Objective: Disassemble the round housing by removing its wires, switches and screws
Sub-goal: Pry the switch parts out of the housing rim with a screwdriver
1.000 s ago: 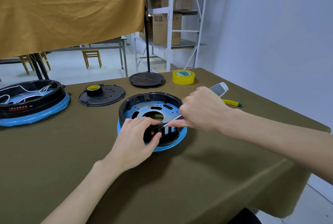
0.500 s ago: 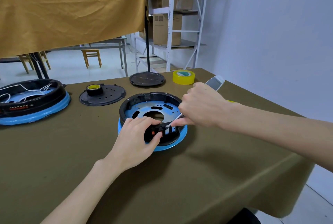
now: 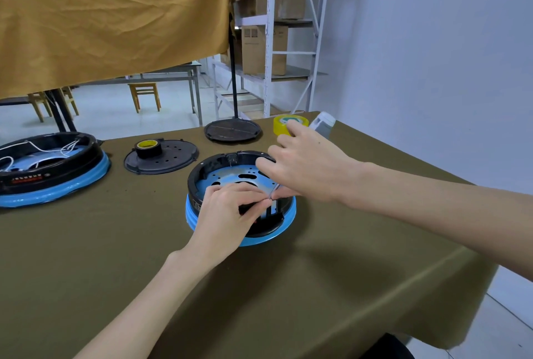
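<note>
The left hand (image 3: pixel 227 214) curls over the near rim of the round black housing with the blue base band (image 3: pixel 199 214), fingertips meeting the right hand's at a small part. The right hand (image 3: pixel 302 168) reaches over the housing, thumb and forefinger pinching a thin silvery tool shaft (image 3: pixel 274 189), the other fingers spread loosely. What the left fingers grip I cannot tell.

The housing sits on an olive-green tablecloth (image 3: pixel 288 286), directly under both hands. On the cloth lie a second black-and-blue housing with white wires (image 3: pixel 49 168), a flat black perforated disc (image 3: pixel 170 158) carrying a black tape roll (image 3: pixel 148 148), and a yellow tape roll (image 3: pixel 284 123). Behind hang a mustard curtain (image 3: pixel 109 12) and white metal shelving with cardboard boxes (image 3: pixel 271 41).
</note>
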Demonstrator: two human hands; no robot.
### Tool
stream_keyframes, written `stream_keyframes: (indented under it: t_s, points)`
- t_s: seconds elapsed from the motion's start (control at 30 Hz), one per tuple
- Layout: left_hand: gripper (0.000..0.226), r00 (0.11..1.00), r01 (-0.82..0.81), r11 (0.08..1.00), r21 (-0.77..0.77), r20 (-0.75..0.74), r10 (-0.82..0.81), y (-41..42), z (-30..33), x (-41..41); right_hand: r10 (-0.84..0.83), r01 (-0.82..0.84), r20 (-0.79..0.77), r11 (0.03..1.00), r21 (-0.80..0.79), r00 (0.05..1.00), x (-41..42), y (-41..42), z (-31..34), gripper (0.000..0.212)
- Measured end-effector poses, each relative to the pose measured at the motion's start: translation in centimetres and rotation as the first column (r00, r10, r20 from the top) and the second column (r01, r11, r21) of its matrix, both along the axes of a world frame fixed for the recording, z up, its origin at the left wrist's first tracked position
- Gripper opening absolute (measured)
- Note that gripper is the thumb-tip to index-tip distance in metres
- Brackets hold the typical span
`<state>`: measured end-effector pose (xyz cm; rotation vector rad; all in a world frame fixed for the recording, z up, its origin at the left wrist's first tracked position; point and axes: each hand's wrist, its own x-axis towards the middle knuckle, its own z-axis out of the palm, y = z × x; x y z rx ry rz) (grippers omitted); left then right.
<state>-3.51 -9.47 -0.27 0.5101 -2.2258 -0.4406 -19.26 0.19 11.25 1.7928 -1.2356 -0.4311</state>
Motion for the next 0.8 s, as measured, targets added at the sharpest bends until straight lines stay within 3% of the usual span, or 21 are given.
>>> stream_keyframes:
  t_s: [0.07, 0.1, 0.17, 0.23, 0.27, 0.3, 0.33, 0.37, 0.4, 0.47, 0.5, 0.6, 0.67, 0.8]
  points:
    - [0.015, 0.999, -0.028, 0.999, 0.016, -0.034, 0.028, -0.1, -0.3, -0.1, 0.056, -0.057, -0.005, 0.994, -0.099, 0.998, -0.3, 0.5, 0.1, 0.04]
    - [0.014, 0.998, -0.036, 0.999, 0.031, -0.055, 0.038, -0.1, -0.5, 0.0, 0.082, -0.078, 0.011, 0.977, -0.201, 0.997, -0.7, 0.7, 0.1, 0.048]
    - [0.013, 0.994, -0.047, 0.996, 0.069, -0.098, 0.054, -0.1, -0.6, 0.1, 0.043, 0.037, 0.178, 0.907, -0.42, 0.983, -1.8, 1.2, 0.1, 0.09]
    - [0.012, 0.989, -0.063, 0.993, 0.096, -0.13, 0.075, -0.1, -0.7, 0.1, 0.007, 0.293, 0.53, 0.826, -0.481, 0.848, -2.4, 1.9, -0.5, 0.126]
    - [0.012, 0.987, -0.067, 0.992, 0.104, -0.14, 0.081, 0.0, -0.8, 0.0, 0.045, 0.384, 0.743, 0.834, -0.396, 0.668, -2.2, 2.0, -1.1, 0.131]
    - [0.011, 0.986, -0.069, 0.992, 0.108, -0.146, 0.084, 0.1, -0.8, -0.1, 0.1, 0.392, 0.925, 0.885, -0.251, 0.367, -1.7, 1.9, -1.7, 0.127]
    - [0.011, 0.985, -0.07, 0.991, 0.111, -0.148, 0.086, 0.2, -0.8, -0.2, 0.124, 0.302, 0.992, 0.947, -0.113, -0.019, -1.1, 1.6, -2.1, 0.114]
    - [0.011, 0.986, -0.072, 0.991, 0.11, -0.144, 0.087, 0.3, -0.8, -0.2, 0.104, 0.166, 0.927, 0.985, -0.046, -0.359, -0.6, 1.0, -2.6, 0.091]
    - [0.011, 0.987, -0.075, 0.992, 0.105, -0.133, 0.089, 0.3, -0.8, -0.3, 0.105, 0.074, 0.823, 0.994, -0.076, -0.558, -0.3, 0.3, -2.9, 0.063]
    - [0.012, 0.991, -0.067, 0.992, 0.106, -0.106, 0.078, 0.0, -0.8, -0.2, 0.146, 0.029, 0.63, 0.981, -0.192, -0.763, 0.3, -1.0, -3.0, 0.019]
    - [0.013, 0.994, -0.048, 0.992, 0.12, -0.095, 0.06, -0.2, -0.7, -0.1, 0.132, 0.004, 0.522, 0.971, -0.24, -0.842, 0.9, -1.4, -2.8, 0.013]
    - [0.019, 1.0, -0.006, 0.995, 0.099, -0.028, 0.009, -0.8, -0.5, 0.8, 0.089, -0.027, 0.386, 0.958, -0.286, -0.918, 2.2, -2.9, -2.5, 0.019]
    - [0.028, 0.995, -0.087, 0.996, -0.037, 0.043, 0.088, -1.2, -0.8, 1.9, 0.115, -0.004, 0.397, 0.958, -0.286, -0.911, 2.7, -3.6, -2.4, 0.025]
    - [0.037, 0.986, -0.105, 0.993, -0.046, 0.124, 0.11, -1.7, -1.1, 3.2, 0.19, 0.06, 0.406, 0.948, -0.313, -0.894, 3.3, -4.6, -2.7, 0.037]
